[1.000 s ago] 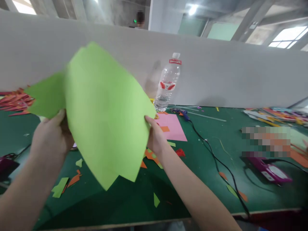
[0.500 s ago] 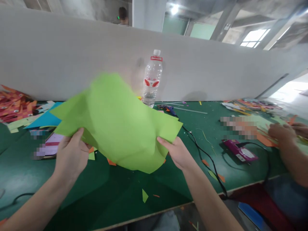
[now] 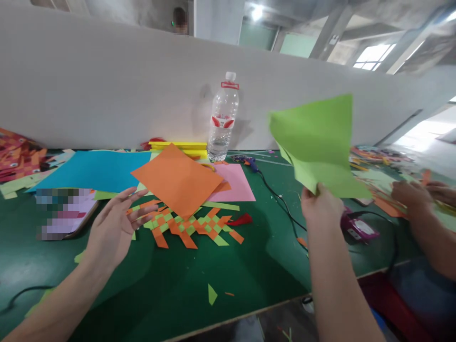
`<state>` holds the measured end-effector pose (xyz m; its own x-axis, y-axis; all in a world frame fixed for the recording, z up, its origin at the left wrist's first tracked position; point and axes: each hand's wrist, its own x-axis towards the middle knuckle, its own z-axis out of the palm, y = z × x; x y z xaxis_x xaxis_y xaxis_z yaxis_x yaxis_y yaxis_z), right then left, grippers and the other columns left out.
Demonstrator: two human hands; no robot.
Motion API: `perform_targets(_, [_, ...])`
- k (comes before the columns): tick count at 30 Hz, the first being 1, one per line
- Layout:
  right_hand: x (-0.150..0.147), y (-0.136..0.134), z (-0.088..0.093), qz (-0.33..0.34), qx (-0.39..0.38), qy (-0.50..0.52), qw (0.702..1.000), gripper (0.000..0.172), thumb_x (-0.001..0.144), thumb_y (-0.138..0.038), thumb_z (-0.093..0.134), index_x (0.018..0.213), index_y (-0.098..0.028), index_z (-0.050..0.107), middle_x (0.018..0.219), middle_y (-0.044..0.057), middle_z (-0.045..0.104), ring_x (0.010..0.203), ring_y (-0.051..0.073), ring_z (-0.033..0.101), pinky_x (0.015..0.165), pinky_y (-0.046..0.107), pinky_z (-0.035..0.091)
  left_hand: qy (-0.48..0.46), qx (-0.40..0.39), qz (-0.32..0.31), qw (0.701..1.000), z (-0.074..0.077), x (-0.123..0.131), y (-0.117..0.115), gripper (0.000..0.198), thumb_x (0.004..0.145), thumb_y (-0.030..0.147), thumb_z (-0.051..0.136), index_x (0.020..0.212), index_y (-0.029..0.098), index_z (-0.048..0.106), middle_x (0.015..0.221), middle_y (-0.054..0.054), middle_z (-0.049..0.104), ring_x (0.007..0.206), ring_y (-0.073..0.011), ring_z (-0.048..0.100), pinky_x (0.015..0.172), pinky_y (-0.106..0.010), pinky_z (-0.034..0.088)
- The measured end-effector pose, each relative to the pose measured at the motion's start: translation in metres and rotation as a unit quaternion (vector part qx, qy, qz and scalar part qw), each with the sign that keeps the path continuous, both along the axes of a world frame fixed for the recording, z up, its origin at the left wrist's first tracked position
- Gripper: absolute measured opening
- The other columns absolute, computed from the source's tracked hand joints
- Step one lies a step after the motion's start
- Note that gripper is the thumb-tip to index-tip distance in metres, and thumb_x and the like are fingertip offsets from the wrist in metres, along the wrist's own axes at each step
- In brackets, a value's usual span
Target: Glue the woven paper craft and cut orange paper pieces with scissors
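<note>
My right hand (image 3: 322, 204) pinches the lower edge of a green paper sheet (image 3: 320, 142), holding it up off the table at the right. My left hand (image 3: 116, 221) is open, fingers spread, with nothing in it. Just beyond its fingertips lies an orange paper square (image 3: 176, 178), tilted corner-down over part of a woven orange-and-green paper strip piece (image 3: 195, 228) with a red tassel (image 3: 242, 219). A pink sheet (image 3: 238, 183) sits partly under the orange one. Behind my left hand is a blue sheet (image 3: 96, 171), and beside it a phone (image 3: 73, 218).
A water bottle (image 3: 223, 123) stands against the grey partition (image 3: 107, 90). A blue glue gun (image 3: 251, 164) trails a black cord. On the right are a purple power strip (image 3: 359, 228) and another person's hands (image 3: 413, 194). Red woven pieces (image 3: 21, 154) are piled at the far left.
The green sheet has swung from the middle to the right in my right hand. My left hand has let go of it. The orange square and woven piece are now uncovered.
</note>
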<state>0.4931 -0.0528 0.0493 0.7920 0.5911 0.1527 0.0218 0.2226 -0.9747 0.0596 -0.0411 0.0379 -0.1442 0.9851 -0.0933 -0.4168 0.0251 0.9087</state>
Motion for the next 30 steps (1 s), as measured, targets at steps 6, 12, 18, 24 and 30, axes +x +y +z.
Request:
perform_targets(6, [-0.049,0.029,0.014,0.214,-0.146,0.073,0.963,0.036,0.087,-0.048,0.055,0.09,-0.014,0.066,0.079,0.01,0.071,0.045,0.008,0.054,0.04,0.021,0.046,0.026,-0.02,-0.017,0.999,-0.002,0.004,-0.003,0.03,0.065,0.026,0.077,0.093,0.021,0.066,0.102,-0.002,0.069,0.066,-0.0189,0.07,0.06,-0.031,0.058])
perform_targets(12, [-0.123,0.022,0.0,0.407,-0.181,-0.047,0.894,0.033,0.078,-0.045,0.065,0.095,-0.016,0.067,0.073,0.004,0.069,0.042,0.007,0.048,0.039,0.021,0.035,0.1,0.018,-0.03,0.994,-0.004,0.005,-0.006,0.026,0.069,0.03,0.072,0.093,0.02,0.065,0.094,-0.002,0.066,0.063,-0.0167,0.066,0.056,-0.029,0.055])
perform_targets(18, [-0.141,0.027,-0.033,0.297,-0.167,-0.328,0.881,0.024,0.084,-0.04,0.052,0.087,-0.021,0.066,0.065,0.002,0.065,0.053,0.015,0.056,0.052,0.027,0.04,0.244,0.074,-0.044,0.966,-0.019,-0.007,0.0,0.02,0.082,0.034,0.063,0.096,0.02,0.063,0.092,-0.003,0.064,0.07,-0.0173,0.066,0.066,-0.03,0.055])
perform_targets(24, [-0.131,0.029,-0.046,0.233,-0.202,-0.439,0.844,0.017,0.084,-0.034,0.052,0.092,-0.024,0.063,0.086,0.005,0.072,0.073,0.02,0.066,0.068,0.032,0.047,0.345,0.142,-0.009,0.928,-0.026,-0.012,0.005,0.017,0.083,0.03,0.059,0.096,0.02,0.063,0.085,-0.004,0.065,0.069,-0.0166,0.063,0.066,-0.028,0.053])
perform_targets(30, [-0.124,0.062,-0.038,0.287,-0.288,-0.386,0.828,0.013,0.077,-0.035,0.06,0.076,-0.022,0.059,0.079,0.003,0.071,0.071,0.018,0.065,0.064,0.029,0.046,0.536,0.312,-0.014,0.784,-0.035,-0.01,-0.001,0.018,0.085,0.022,0.051,0.095,0.023,0.066,0.079,-0.003,0.071,0.064,-0.0164,0.066,0.063,-0.025,0.051])
